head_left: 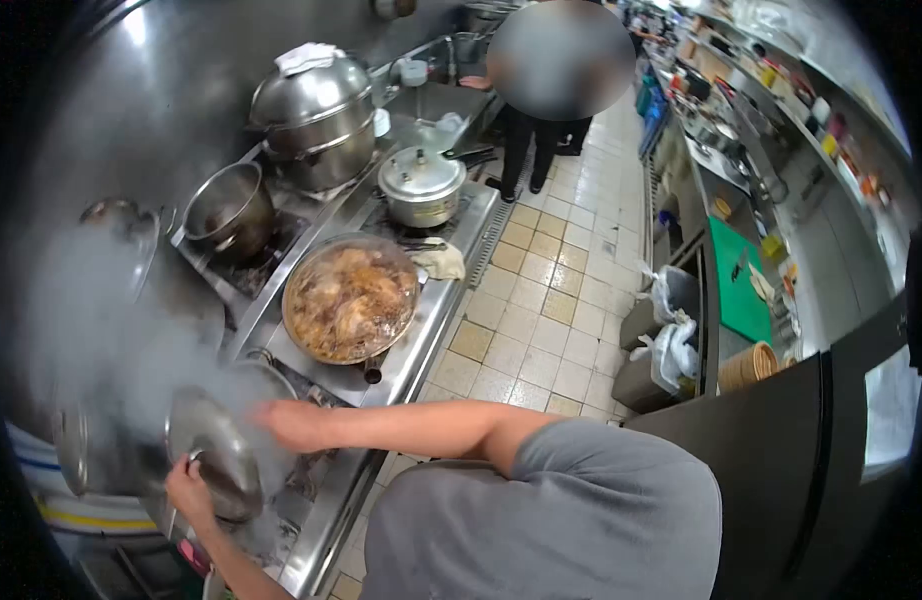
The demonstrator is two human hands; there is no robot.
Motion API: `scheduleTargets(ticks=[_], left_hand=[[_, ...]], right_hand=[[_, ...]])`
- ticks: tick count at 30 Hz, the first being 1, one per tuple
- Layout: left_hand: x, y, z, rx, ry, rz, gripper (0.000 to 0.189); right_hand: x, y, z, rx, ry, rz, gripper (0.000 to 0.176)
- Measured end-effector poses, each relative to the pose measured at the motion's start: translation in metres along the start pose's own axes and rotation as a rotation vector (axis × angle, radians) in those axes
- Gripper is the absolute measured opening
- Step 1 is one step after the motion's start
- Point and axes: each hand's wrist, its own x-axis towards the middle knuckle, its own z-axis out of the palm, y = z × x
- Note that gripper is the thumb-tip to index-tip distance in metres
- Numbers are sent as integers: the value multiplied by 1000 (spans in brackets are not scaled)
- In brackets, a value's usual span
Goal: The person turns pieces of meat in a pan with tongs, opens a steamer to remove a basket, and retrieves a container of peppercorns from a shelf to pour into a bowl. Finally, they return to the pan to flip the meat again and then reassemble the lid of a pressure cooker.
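Note:
My left hand (188, 490) is closed on the handle of a round metal lid (243, 470), which is tilted up at the lower left of the stove. Thick steam rises around the lid and hides part of it. My right hand (293, 426) reaches over the stove beside the lid's right edge, close to a partly hidden pot (266, 378). Steam and blur cover its fingers, so I cannot make out whether it holds anything. Farther up the stove stands a wide pan (351, 298) of brown, bubbling food.
A pressure cooker (421, 187), a deep open pot (231, 213) and a large domed steamer (318, 120) stand farther along the stove. A folded cloth (441, 260) lies near the front edge. Lined bins (649, 375) and a green cutting board (738, 285) are across the aisle, where another person (529, 150) stands.

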Motion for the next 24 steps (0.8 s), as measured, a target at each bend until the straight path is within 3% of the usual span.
scheduleTargets(ticks=[2, 4, 5, 6, 8, 9, 11, 12, 13, 14, 15, 16, 17, 20, 24], left_hand=[[3, 27, 15, 65, -36, 27, 25], [14, 66, 26, 157, -216, 47, 25], [17, 71, 36, 154, -222, 55, 25], [17, 73, 48, 206, -214, 92, 24], [16, 85, 58, 286, -231, 82, 25], [18, 84, 67, 258, -215, 130, 24], [20, 74, 82, 259, -204, 147, 20], [21, 71, 87, 272, -207, 142, 18], [23, 66, 88, 253, -199, 167, 16], [19, 88, 70, 299, -194, 198, 16], [21, 95, 67, 302, -200, 165, 16], [22, 98, 67, 302, -231, 116, 16], [22, 99, 66, 293, -255, 82, 17], [19, 104, 72, 293, -221, 42, 19], [17, 131, 70, 353, -254, -80, 23]], right_hand=[[-47, -6, -51, 98, 124, -10, 31], [-99, 11, -93, 236, 192, 285, 21], [-137, 16, -118, 194, 301, 364, 24], [-171, 22, -144, 113, 290, 639, 27], [-283, 99, -152, 134, 513, 900, 34], [-348, 132, -171, -25, 390, 1027, 36], [-494, 171, -191, -523, 19, 1082, 31], [-539, 161, -199, -565, -45, 1311, 31], [-660, 210, -180, -693, -248, 1409, 28], [-687, 178, -186, -606, -105, 1412, 24], [-821, 219, -160, -236, 127, 1669, 22], [-798, 169, -169, -425, -343, 1741, 23], [-798, 150, -168, -445, -569, 1739, 23], [-795, 135, -167, -410, -837, 1668, 26], [-797, 229, -180, -620, -1024, 1284, 30]])
